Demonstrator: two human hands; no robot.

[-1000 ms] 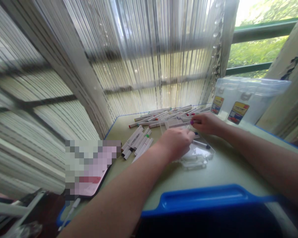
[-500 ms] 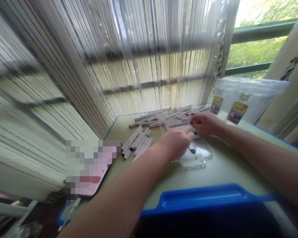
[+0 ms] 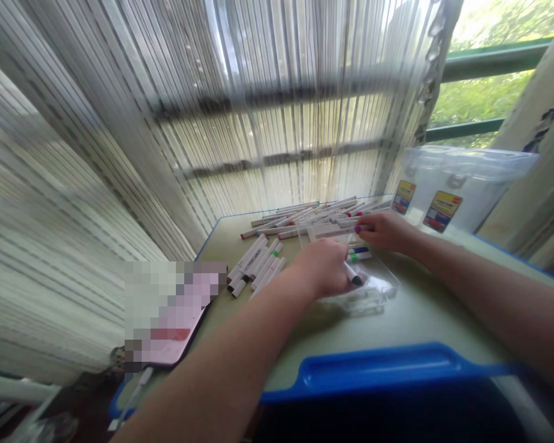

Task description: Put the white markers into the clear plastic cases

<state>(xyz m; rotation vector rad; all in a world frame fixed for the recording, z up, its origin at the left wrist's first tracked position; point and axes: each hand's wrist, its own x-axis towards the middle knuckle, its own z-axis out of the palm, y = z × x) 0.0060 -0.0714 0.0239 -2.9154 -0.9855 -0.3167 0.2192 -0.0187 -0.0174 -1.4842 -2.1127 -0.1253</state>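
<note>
My left hand [image 3: 325, 266] is closed around a white marker with a black end [image 3: 354, 275], above a clear plastic case [image 3: 385, 283]. Inside the case, beside those fingers, lie markers with blue and green bands [image 3: 360, 254]. At the far side of the case my right hand [image 3: 382, 229] pinches the purple end of another white marker [image 3: 335, 232]. A loose pile of white markers [image 3: 300, 216] with coloured ends spreads behind both hands. Several more markers [image 3: 256, 264] lie side by side left of my left hand, partly hidden by the forearm.
Two clear plastic bins [image 3: 471, 178] with yellow labels stand at the back right. A tablet-like device [image 3: 178, 338], partly blurred out, lies at the left edge with a white cable [image 3: 138, 387]. The table has a blue rim [image 3: 373, 366]. A string curtain [image 3: 277, 111] hangs behind.
My left hand has shifted slightly, and more of its black-ended marker shows. The blue and green bands in the case are now more visible. My right hand stays nearly still.
</note>
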